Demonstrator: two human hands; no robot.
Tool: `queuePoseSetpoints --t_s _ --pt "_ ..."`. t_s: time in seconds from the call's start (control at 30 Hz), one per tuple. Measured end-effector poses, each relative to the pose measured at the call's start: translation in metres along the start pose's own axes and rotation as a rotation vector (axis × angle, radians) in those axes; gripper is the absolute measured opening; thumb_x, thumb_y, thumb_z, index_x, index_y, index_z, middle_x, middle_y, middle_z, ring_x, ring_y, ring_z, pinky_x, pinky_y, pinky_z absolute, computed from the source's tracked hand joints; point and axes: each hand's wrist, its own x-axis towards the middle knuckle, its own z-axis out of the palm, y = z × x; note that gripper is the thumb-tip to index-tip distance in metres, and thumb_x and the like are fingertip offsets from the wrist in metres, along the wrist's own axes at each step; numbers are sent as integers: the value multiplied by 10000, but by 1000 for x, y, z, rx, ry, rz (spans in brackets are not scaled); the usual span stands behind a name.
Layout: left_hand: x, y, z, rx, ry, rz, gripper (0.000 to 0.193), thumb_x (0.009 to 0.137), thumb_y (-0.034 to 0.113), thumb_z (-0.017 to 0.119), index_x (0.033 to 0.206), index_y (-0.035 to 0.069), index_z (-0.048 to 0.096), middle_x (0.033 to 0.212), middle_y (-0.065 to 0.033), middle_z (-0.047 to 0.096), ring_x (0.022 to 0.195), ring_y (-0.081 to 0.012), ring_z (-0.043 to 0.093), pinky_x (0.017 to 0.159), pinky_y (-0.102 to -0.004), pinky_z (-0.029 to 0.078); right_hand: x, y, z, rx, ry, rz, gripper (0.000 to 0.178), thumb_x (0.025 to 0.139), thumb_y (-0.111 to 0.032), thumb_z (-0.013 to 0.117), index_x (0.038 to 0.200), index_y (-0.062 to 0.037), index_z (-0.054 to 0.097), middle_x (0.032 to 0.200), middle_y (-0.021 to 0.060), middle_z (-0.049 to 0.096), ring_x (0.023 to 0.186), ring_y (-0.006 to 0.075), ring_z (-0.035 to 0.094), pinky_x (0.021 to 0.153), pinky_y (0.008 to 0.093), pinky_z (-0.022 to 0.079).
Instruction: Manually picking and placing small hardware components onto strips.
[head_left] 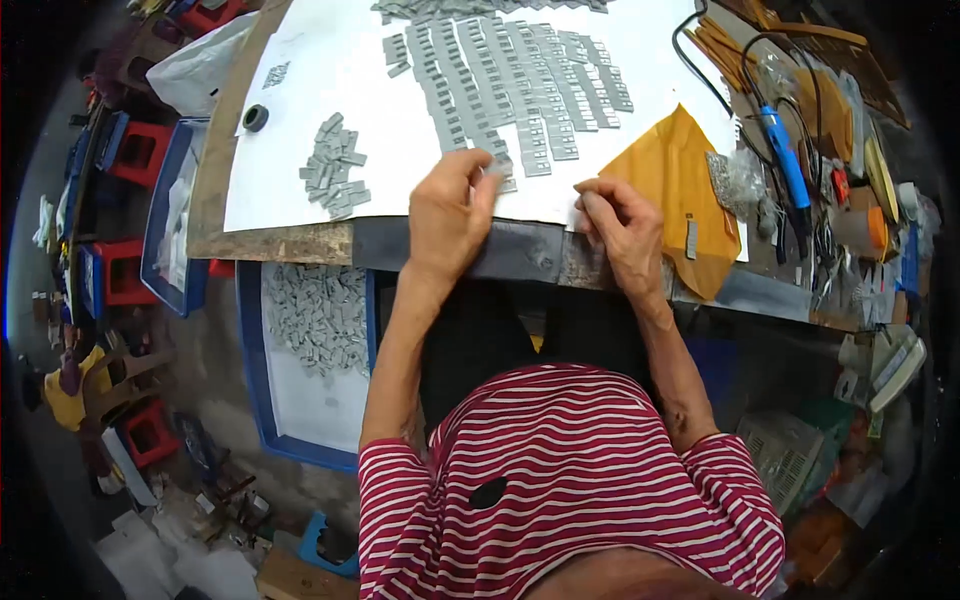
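Rows of small flat grey pieces [470, 75] lie on a white sheet [390, 130] on the table in front of me. My left hand [445, 215] is at the near end of these rows, fingers curled and thumb against the index finger. Its fingertips are slightly blurred, and whatever they hold cannot be made out. Close to the sheet's front edge, my right hand [625, 235] has its thumb and fingers pinched together; anything between them is too small to name. A loose pile of similar grey pieces [335, 165] sits left of my left hand.
Right of my right hand lies a yellow-brown paper [660, 160] with one grey piece on it. Beyond are a blue corded hand tool [785, 155] and clutter. A black ring [255, 118] stands at left. Below the table edge, a blue tray [250, 370] holds many grey pieces.
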Motion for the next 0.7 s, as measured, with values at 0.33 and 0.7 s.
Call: queuePoseSetpoints --t_s 0.33,0.7 --pt "88 -84 -34 341 167 -38 152 728 135 595 821 17 620 749 -148 599 681 -281 582 626 -364 459 -15 29 -18 -344 98 -286 95 785 32 508 872 37 546 729 75 480 584 125 460 531 238 375" --pt "110 -109 -24 557 163 -93 157 708 148 626 827 46 641 815 -144 600 754 -300 592 680 -383 476 -14 30 -18 -415 69 -344 80 806 41 505 874 37 548 737 33 482 617 78 475 545 207 387"
